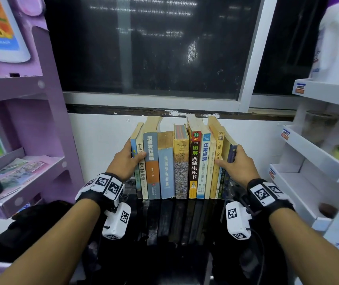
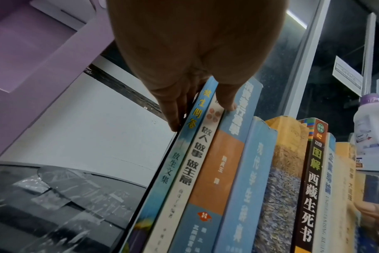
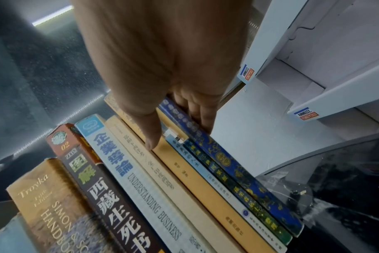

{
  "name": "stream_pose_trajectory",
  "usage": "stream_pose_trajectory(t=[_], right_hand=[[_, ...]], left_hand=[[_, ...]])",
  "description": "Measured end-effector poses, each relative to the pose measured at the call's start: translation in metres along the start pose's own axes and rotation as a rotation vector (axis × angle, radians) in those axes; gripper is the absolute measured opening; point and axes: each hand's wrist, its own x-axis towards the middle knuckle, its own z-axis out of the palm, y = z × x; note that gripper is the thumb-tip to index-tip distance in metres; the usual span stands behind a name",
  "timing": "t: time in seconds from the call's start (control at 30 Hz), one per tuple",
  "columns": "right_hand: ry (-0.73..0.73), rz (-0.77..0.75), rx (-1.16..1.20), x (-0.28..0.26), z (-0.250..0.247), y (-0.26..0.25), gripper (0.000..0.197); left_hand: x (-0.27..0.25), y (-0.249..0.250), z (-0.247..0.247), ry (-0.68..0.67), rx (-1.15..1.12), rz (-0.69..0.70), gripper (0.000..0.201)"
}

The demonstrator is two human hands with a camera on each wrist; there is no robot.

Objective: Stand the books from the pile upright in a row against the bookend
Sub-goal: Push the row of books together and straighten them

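Observation:
Several books stand upright in one row on the dark glossy table, spines toward me, against the white wall. My left hand is at the row's left end. Its fingers lie flat on the outer cover of the thin blue book, thumb across the spines. My right hand mirrors it at the right end. Its fingers lie flat on the dark blue book, thumb on a yellow spine. A clear plastic bookend base lies left of the row. Another clear plastic base lies right of it.
A purple shelf unit stands close on the left and a white shelf unit close on the right. A dark window is above the books. A black bag sits at the lower left.

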Motion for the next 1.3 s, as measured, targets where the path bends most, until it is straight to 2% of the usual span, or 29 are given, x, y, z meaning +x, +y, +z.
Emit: stream_pose_trajectory(t=[0.33,0.63,0.97,1.3], right_hand=[[-0.021,-0.048,-0.038,0.008,-0.008,0.009,0.046],[-0.016,-0.064,-0.076,0.008,-0.021,0.018,0.045],[-0.029,-0.095,-0.144,0.011,-0.007,0.016,0.048],[-0.021,-0.112,-0.225,0.010,-0.002,0.016,0.047]], left_hand=[[0.003,0.002,0.011,0.027,0.204,0.028,0.049],[0.005,0.018,0.025,0.071,0.349,0.023,0.037],[0.002,0.011,0.020,0.131,0.331,-0.008,0.034],[-0.004,0.008,0.018,0.154,0.306,0.024,0.036]])
